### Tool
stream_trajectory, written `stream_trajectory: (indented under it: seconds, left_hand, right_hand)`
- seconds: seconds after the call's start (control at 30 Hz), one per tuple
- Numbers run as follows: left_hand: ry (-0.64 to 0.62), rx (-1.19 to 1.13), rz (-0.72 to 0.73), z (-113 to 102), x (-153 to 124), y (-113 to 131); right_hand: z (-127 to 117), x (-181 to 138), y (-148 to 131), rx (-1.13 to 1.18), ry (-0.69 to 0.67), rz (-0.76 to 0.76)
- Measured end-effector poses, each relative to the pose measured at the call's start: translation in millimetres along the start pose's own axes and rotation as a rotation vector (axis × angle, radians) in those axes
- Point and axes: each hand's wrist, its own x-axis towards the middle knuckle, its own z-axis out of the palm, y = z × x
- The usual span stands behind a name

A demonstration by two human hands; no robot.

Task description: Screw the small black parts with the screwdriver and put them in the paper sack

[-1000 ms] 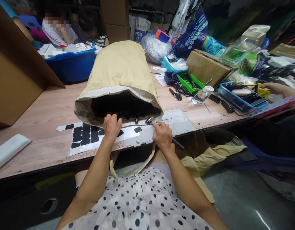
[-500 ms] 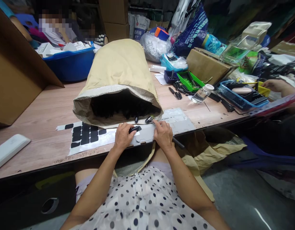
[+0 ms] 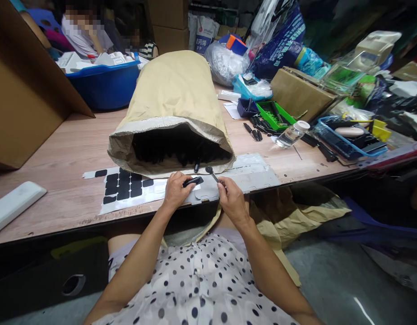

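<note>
My left hand (image 3: 175, 189) is closed on a small black elongated part (image 3: 192, 181), pressed down near the table's front edge over a grey cardboard sheet (image 3: 208, 192). Its exact kind is too small to make out. My right hand (image 3: 233, 198) grips a hammer (image 3: 214, 174) by the shaft, its dark metal head raised just right of the black part. Directly ahead, a tan paper sack (image 3: 178, 85) lies with its mouth towards me, full of dark parts hard to tell apart. One shiny black piece (image 3: 196, 165) pokes out at its lip.
A sheet of black stickers (image 3: 123, 186) lies left of my hands. A blue tub (image 3: 103, 85) with white boxes stands at the back left. On the right are a clear bottle (image 3: 292, 134), a green tray (image 3: 275, 116) and a blue basket (image 3: 350, 139). Other people sit beyond the tub.
The hammer has turned in my right hand, its head now tipped differently and its handle end no longer showing. My left hand stays on the black part. The view has shifted slightly.
</note>
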Motion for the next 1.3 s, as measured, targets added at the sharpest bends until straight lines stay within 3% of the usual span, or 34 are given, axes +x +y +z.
stream_trajectory:
  seconds: [0.2,0.47,0.63,0.8,1.0,1.17,1.3]
  left_hand:
    - [0.021,-0.014,-0.006,3.7,-0.2,-3.3]
    - [0.025,-0.027,-0.009,5.2,0.5,-3.4]
    - [-0.008,-0.047,-0.014,0.7,1.1,-0.4]
    - [-0.05,-0.06,-0.011,-5.7,2.3,1.8]
    - [-0.029,-0.039,-0.035,-3.4,1.2,1.5]
    - [-0.002,0.022,-0.043,-0.2,0.5,2.1]
    - [-0.031,0.027,-0.038,-1.6,0.9,1.6]
  right_hand:
    - [4.4,-11.2,-20.8,0.163,-0.022,-0.04]
    - [3.8,-11.2,-26.9,0.038,-0.085,-0.068]
    - [1.9,-9.6,-34.1,0.115,-0.059,-0.117]
    - [8.7,-14.3,-37.1,0.052,-0.125,-0.116]
    - [3.2,-6.1,-23.0,0.026,-0.029,-0.093]
    - [-3.6,14.9,9.1,-0.328,0.045,-0.007]
    - [5.5,21.8,25.3,-0.505,0.076,0.013]
